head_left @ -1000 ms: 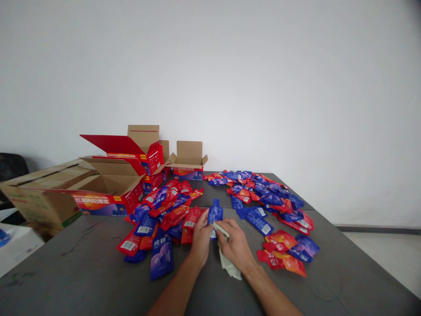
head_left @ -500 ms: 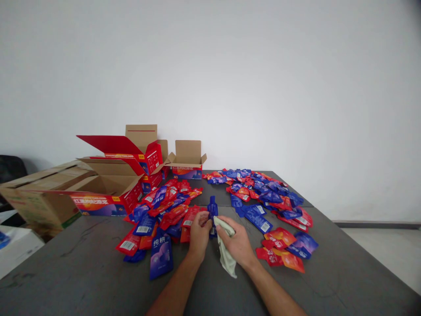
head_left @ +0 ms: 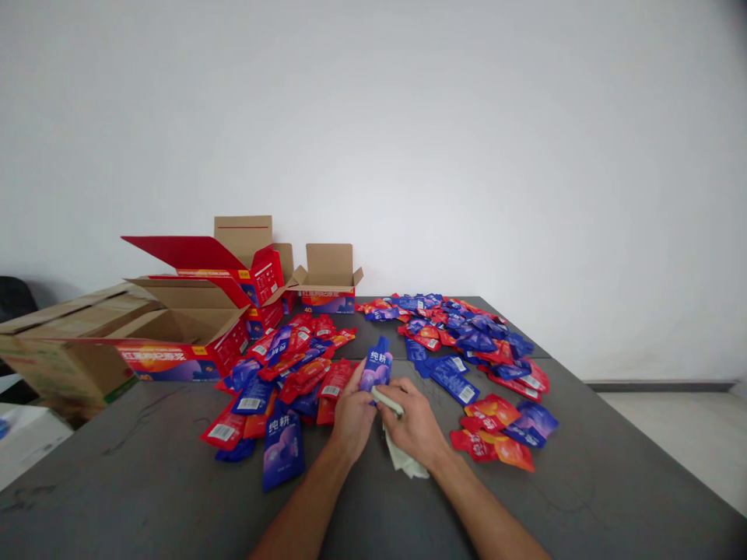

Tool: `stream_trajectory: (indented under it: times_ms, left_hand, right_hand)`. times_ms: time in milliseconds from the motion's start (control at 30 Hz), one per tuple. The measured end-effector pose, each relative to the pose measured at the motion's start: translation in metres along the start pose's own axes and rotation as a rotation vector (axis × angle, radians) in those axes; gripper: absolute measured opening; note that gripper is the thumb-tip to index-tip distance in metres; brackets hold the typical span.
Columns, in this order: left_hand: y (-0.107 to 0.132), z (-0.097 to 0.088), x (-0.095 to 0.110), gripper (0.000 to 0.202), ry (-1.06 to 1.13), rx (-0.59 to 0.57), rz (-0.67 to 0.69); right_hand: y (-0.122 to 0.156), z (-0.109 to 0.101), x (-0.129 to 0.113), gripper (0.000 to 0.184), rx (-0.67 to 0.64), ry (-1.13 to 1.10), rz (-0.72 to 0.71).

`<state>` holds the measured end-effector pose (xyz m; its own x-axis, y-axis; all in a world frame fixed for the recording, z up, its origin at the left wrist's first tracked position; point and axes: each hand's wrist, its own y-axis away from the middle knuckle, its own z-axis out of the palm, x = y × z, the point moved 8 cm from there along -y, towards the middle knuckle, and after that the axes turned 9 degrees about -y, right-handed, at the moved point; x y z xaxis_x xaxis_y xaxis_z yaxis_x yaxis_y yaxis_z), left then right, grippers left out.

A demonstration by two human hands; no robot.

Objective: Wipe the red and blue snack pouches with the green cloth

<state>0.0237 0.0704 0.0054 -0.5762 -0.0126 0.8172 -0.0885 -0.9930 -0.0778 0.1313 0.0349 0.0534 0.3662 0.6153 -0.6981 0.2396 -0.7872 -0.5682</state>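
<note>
1. A grey table (head_left: 117,482) fills the lower part of the room from where I stand, and the blue pouch (head_left: 377,365) held up near its middle is the thing I place everything else by
2. Far to the left of the blue pouch, at the table's edge, sits a big brown carton (head_left: 58,350) with its flaps open
3. Between that carton and the blue pouch stands a red box (head_left: 187,346), open, with its lid raised; some smaller open boxes (head_left: 327,281) stand behind the pouch, by the wall
4. A left heap (head_left: 292,362) of red and blue sachets lies just left of the blue pouch and reaches right up to it
5. A right heap (head_left: 467,330) of the same sachets spreads to the right of the pouch and behind it, a bare strip of table between
6. A small cluster (head_left: 502,435) of red, orange and blue sachets lies to the pouch's right, nearer the person
7. The left hand (head_left: 353,416) comes up from below the blue pouch, fingers curled tight round its lower part, holding it upright
8. The right hand (head_left: 415,424) is just right of the pouch, fingers closed on a pale cloth
9. A lone blue sachet (head_left: 283,447) lies flat, left of the pouch and nearer the person
10. The pale cloth (head_left: 402,460) is pressed against the pouch's lower edge, its loose end trailing onto the table
</note>
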Motion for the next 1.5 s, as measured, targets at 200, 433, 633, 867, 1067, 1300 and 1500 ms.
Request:
stream_trajectory:
  times_ms: [200,433,633,867,1067,1300,1500]
  left_hand:
    - [0.001,0.005,-0.009,0.086,-0.067,-0.030,-0.046]
    - [0.002,-0.002,-0.017,0.090,-0.188,-0.005,-0.041]
    - [0.002,-0.003,-0.015,0.080,-0.330,0.004,-0.035]
    - [0.007,0.006,-0.020,0.069,-0.373,-0.011,-0.012]
    - [0.003,0.001,-0.004,0.079,-0.495,0.018,0.082]
    - [-0.001,-0.002,0.014,0.054,-0.758,0.062,0.193]
    - [0.003,0.005,0.035,0.047,-1.374,0.143,0.496]
  right_hand:
    - [-0.002,-0.023,0.017,0.030,0.138,0.128,0.096]
    - [0.004,-0.007,0.007,0.031,0.017,0.177,0.053]
    - [0.002,-0.013,0.008,0.034,0.074,0.195,0.084]
    - [-0.005,-0.064,0.033,0.032,0.344,0.248,0.182]
    - [-0.003,-0.030,0.022,0.029,0.158,0.169,0.138]
    - [0.002,-0.007,0.018,0.027,0.050,0.167,0.135]
    - [0.005,-0.001,0.033,0.028,0.014,0.200,0.163]
